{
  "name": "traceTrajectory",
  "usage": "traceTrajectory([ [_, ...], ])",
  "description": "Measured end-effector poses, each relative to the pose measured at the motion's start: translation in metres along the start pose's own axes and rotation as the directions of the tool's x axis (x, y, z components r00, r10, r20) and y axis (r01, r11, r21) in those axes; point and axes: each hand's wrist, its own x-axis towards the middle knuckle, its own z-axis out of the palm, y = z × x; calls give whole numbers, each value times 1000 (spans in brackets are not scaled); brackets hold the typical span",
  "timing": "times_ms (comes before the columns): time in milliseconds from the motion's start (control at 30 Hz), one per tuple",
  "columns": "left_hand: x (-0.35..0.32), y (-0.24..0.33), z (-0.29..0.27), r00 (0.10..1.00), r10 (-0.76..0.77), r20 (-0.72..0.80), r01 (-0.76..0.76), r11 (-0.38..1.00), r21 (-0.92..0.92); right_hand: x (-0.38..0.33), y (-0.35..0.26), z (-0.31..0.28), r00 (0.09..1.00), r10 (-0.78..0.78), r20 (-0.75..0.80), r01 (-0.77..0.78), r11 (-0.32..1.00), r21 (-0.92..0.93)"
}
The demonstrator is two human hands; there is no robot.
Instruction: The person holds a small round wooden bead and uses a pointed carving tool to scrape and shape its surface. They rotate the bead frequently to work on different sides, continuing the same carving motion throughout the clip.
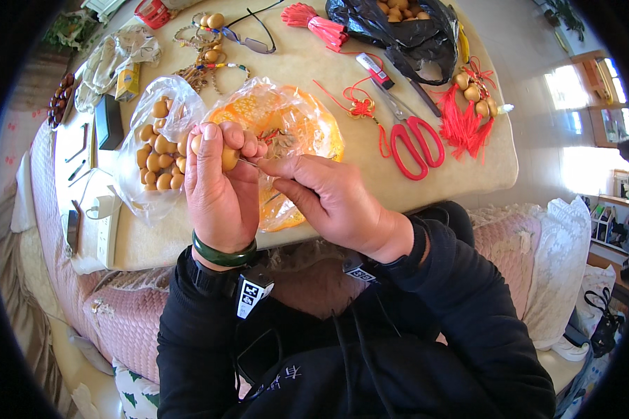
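My left hand, with a dark green bangle on its wrist, is closed around a small golden-brown gourd. From the right, my right hand pinches a thin needle-like tool whose tip meets the gourd; its other end is hidden by the fingers. Under both hands lies a clear plastic bag with an orange pattern. A clear bag of several similar gourds rests just left of my left hand.
Red-handled scissors, a red knotted cord and gourds with red tassels lie at the right. Farther back are a black bag of gourds, red cord bundles and glasses. A white power strip sits at the left edge.
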Motion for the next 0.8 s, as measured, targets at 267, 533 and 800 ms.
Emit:
traceTrajectory([
  [267, 4, 9, -4, 961, 31, 275, -13, 998, -67, -1, -20, -20, 560, 575, 596, -705, -48, 708],
  [533, -5, -4, 1, 996, 48, -77, -51, 998, -37, -5, -8, -2, 962, 213, 172, -190, 972, -141],
  [800, 2, 8, -3, 977, 16, 215, -1, 998, -68, 1, -14, -20, 571, 537, 621, -711, -53, 701],
])
